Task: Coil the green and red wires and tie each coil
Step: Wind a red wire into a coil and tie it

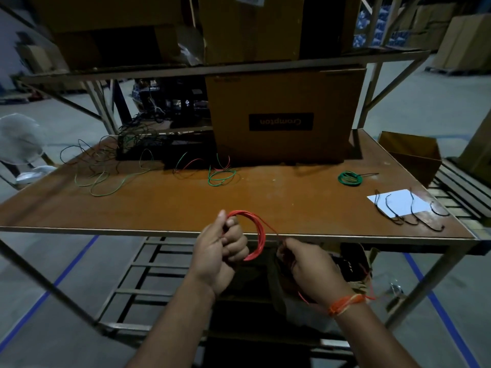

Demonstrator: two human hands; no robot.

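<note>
**Red coil held at the table's near edge**

A brown table (186,203) fills the middle of the view, with a metal shelf frame (212,67) across its far side. A big carton (284,115) stands on the far part of the table, its printed label upside down. More cartons (249,27) sit on the shelf above it. A small open box (414,152) stands just off the table's far right corner.

On the far left of the table lies a loose tangle of green wire (106,176), spread wide and partly over the edge. Nearer the middle, just in front of the carton, lies a smaller mixed bunch (220,173) of green and red strands. Towards the right, well apart from both, a green coil (349,178) lies flat, with a dark tie sticking out from it. A white sheet (398,203) lies near the right edge, with several black ties (409,213) across it and beside it.

The left hand (220,251) is over the near edge, fingers curled round one side of the red coil (259,235) and thumb upright against its top. The coil stands upright, its loops bunched together. A thin red strand runs from the coil's right side down to the right hand (310,269), which pinches it between curled fingers just below the table edge. An orange thread band (345,304) circles the right wrist.
</note>
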